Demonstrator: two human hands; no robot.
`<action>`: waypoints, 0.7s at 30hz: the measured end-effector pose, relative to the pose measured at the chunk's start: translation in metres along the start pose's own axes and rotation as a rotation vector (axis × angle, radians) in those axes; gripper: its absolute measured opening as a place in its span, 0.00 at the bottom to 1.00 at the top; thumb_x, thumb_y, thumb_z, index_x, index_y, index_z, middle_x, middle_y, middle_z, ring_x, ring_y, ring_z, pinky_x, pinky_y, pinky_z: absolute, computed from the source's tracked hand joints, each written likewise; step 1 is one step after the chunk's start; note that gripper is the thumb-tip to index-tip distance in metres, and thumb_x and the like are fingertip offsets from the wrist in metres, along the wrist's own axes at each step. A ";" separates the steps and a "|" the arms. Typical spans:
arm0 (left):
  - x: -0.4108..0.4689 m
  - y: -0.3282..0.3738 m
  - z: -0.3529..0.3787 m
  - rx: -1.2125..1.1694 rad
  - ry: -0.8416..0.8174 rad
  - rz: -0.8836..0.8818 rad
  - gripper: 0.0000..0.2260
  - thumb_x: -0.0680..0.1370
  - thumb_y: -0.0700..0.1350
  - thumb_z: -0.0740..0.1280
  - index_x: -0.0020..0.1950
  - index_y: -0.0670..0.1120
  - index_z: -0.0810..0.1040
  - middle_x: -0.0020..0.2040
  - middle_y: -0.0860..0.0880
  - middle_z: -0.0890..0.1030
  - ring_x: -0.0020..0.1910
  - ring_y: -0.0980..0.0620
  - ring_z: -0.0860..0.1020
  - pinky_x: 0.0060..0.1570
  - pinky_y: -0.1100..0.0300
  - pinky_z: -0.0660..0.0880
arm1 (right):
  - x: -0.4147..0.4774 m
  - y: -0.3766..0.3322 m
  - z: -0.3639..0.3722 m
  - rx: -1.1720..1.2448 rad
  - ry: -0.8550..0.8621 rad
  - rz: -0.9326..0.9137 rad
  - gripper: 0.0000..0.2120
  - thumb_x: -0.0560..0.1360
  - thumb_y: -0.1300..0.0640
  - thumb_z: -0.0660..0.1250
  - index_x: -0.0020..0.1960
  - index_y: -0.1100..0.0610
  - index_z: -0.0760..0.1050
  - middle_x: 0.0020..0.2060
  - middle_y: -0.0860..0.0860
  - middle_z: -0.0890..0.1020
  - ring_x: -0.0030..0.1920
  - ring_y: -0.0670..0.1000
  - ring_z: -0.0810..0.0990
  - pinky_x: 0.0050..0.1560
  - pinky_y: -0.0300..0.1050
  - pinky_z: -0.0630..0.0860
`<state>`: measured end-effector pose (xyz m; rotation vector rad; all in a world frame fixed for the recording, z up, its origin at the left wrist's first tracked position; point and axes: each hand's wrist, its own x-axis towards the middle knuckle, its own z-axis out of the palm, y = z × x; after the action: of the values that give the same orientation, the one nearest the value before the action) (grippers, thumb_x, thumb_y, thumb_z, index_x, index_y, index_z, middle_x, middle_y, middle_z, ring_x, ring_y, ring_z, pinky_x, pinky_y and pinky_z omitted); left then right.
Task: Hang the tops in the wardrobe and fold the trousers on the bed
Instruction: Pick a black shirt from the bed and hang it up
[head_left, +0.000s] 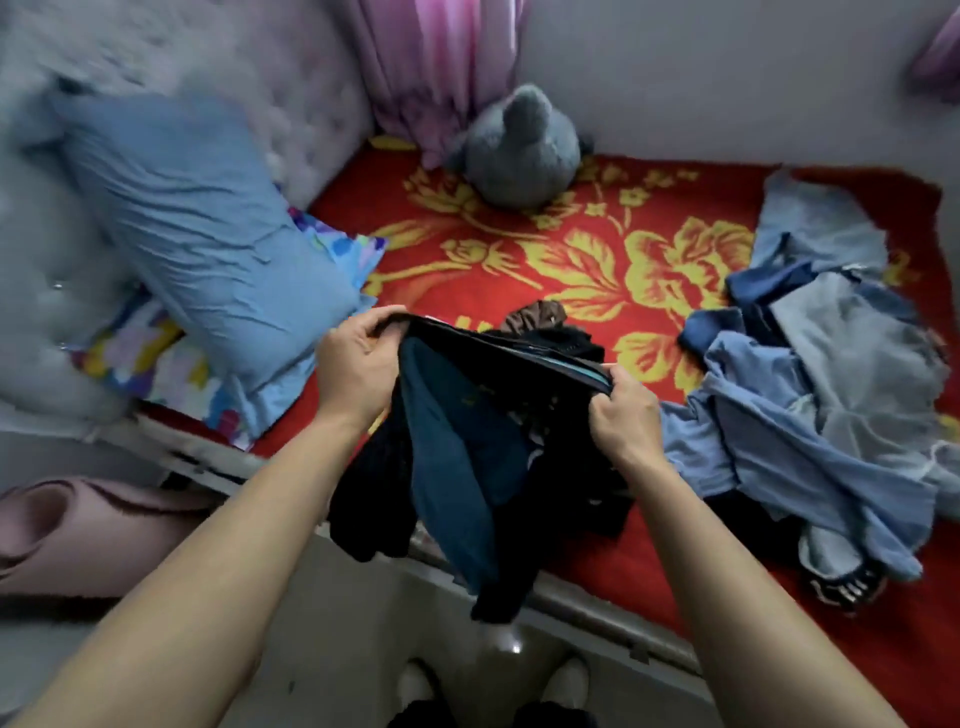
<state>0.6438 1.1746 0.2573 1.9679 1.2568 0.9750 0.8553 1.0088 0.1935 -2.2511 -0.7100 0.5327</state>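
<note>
A: Where have you got to?

B: Early on, I'd say. I have 1 dark garment (447, 467) up over the near edge of the bed (571, 260) – trousers, judging by the band. My left grip (358, 358) pinches 1 end of that band and my right grip (623, 410) is curled tight round the other, so the band is stretched between them and the rest hangs down.

A: And the rest?

B: A heap of blue and grey clothes (810, 374) lies unsorted on the right of the bed, and a brown piece (537, 317) lies just behind my hands. I see no folded stack anywhere, and the wardrobe is out of view – so I cannot tell whether any tops are hung. Most of it looks left to do.
</note>
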 end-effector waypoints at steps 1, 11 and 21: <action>0.003 0.009 -0.023 -0.017 0.074 -0.008 0.08 0.77 0.44 0.69 0.53 0.45 0.85 0.45 0.46 0.86 0.40 0.58 0.80 0.49 0.56 0.76 | 0.003 -0.027 -0.010 0.030 0.032 -0.086 0.18 0.72 0.63 0.60 0.59 0.56 0.77 0.50 0.58 0.83 0.53 0.61 0.79 0.48 0.48 0.71; -0.032 0.074 -0.251 0.057 0.566 0.134 0.09 0.83 0.41 0.60 0.57 0.38 0.76 0.51 0.40 0.81 0.50 0.42 0.77 0.50 0.54 0.70 | -0.110 -0.245 -0.050 0.252 0.163 -0.661 0.16 0.72 0.61 0.64 0.58 0.55 0.79 0.54 0.55 0.82 0.57 0.56 0.77 0.60 0.46 0.70; -0.210 0.033 -0.487 -0.234 0.629 -0.038 0.14 0.77 0.58 0.68 0.48 0.50 0.68 0.44 0.52 0.76 0.43 0.55 0.77 0.44 0.57 0.73 | -0.345 -0.359 0.017 0.129 -0.130 -0.989 0.18 0.70 0.37 0.69 0.47 0.51 0.72 0.46 0.48 0.80 0.50 0.53 0.78 0.52 0.49 0.72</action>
<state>0.1960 1.0159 0.4958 1.4951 1.4079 1.7189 0.4628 1.0177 0.4997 -1.4830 -1.6419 0.2087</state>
